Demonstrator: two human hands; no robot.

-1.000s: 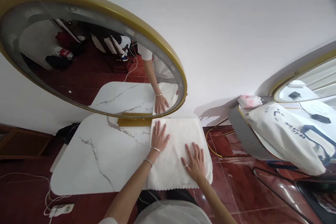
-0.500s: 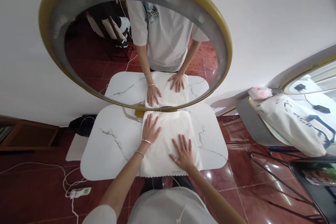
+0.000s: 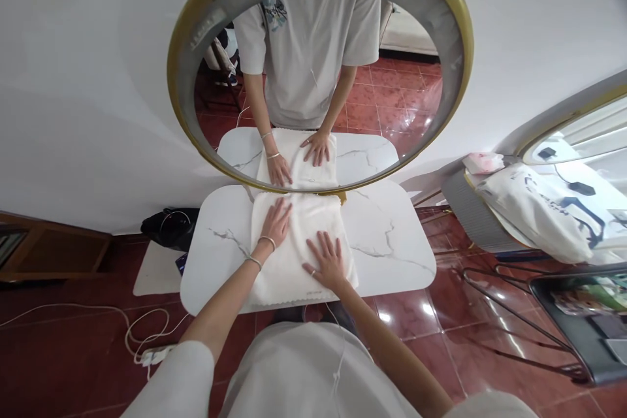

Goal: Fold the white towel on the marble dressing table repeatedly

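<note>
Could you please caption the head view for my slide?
Left hand and right hand on white cloth before a mirror.

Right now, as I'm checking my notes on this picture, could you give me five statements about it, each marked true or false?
1. The left hand and right hand both rest on the white cloth. True.
2. The left wrist is bare. False: it wears two bracelets.
3. A ring is on the right hand. True.
4. The cloth lies on the floor. False: it lies on the white, grey-veined table.
5. Both hands show in the mirror. True.
</note>
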